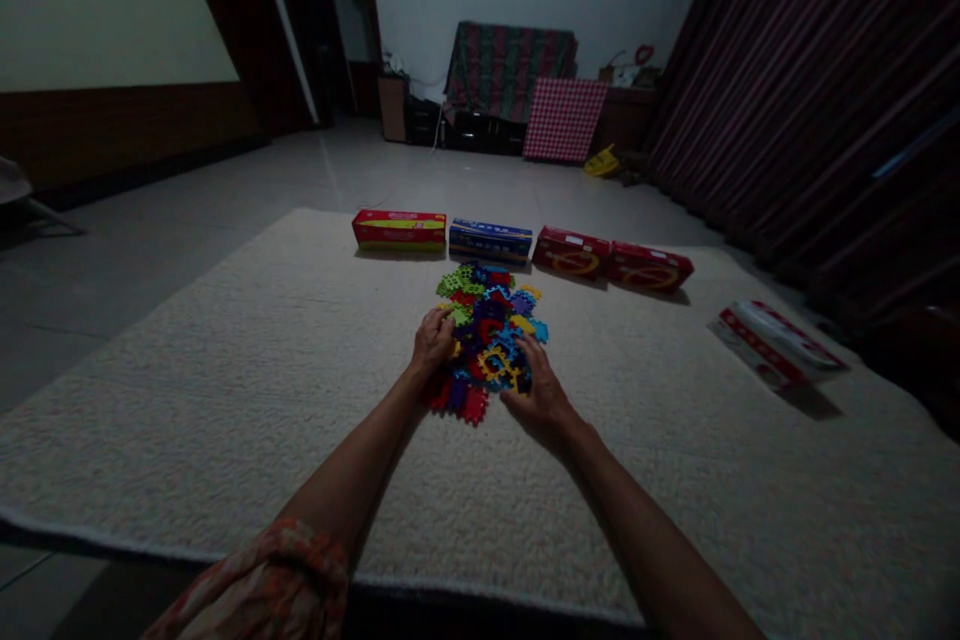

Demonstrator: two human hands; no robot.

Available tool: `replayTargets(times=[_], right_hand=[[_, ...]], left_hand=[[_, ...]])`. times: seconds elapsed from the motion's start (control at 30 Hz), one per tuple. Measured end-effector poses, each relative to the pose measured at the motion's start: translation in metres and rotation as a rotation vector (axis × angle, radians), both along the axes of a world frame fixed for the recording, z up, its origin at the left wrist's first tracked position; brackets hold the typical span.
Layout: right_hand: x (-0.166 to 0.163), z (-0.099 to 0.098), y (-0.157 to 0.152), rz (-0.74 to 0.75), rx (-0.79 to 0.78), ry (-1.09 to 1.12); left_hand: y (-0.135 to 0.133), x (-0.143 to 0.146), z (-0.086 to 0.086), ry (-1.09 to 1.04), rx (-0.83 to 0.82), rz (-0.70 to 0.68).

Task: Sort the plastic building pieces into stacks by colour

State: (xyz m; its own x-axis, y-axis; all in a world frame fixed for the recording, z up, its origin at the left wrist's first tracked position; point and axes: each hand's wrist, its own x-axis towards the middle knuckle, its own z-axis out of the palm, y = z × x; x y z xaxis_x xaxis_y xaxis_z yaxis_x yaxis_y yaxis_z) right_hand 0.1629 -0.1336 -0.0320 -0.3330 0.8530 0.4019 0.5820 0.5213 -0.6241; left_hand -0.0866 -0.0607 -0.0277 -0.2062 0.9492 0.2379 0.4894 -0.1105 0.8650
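A heap of colourful plastic pieces with toothed edges [491, 330] lies on the pale textured mat, in red, blue, green, yellow and purple. My left hand [433, 340] rests against the heap's left side, its fingers curved over the edge pieces. On the opposite side my right hand [544, 390] touches the heap with fingers spread and thumb apart. Near it lie a yellow square piece [494, 362] and some light blue ones. A red piece [475, 405] sits at the near end of the heap. The tips of my left fingers are partly lost among the pieces.
Behind the heap stand a red and green box [400, 231], a blue box [490, 241] and two dark red boxes [572, 253]. A red and white box [778, 345] is off to the right. All lie on the mat [225, 370], whose near edge crosses below my arms.
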Motion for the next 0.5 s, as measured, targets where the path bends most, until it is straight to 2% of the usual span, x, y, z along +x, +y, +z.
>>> replayTargets(times=[0.2,0.33,0.4,0.5], right_hand=[[0.004,-0.004,0.009,0.04,0.158,0.097],[0.01,-0.001,0.028,-0.159,0.259,0.202],[0.012,0.002,0.046,-0.299,0.212,0.212],[0.015,0.004,0.078,-0.436,0.036,0.169]], left_hand=[[0.02,-0.018,0.005,-0.059,-0.137,0.108],[0.036,-0.027,0.011,0.195,-0.136,0.135],[0.043,-0.03,0.01,0.384,-0.113,0.136],[0.049,-0.033,0.007,0.564,-0.093,0.094]])
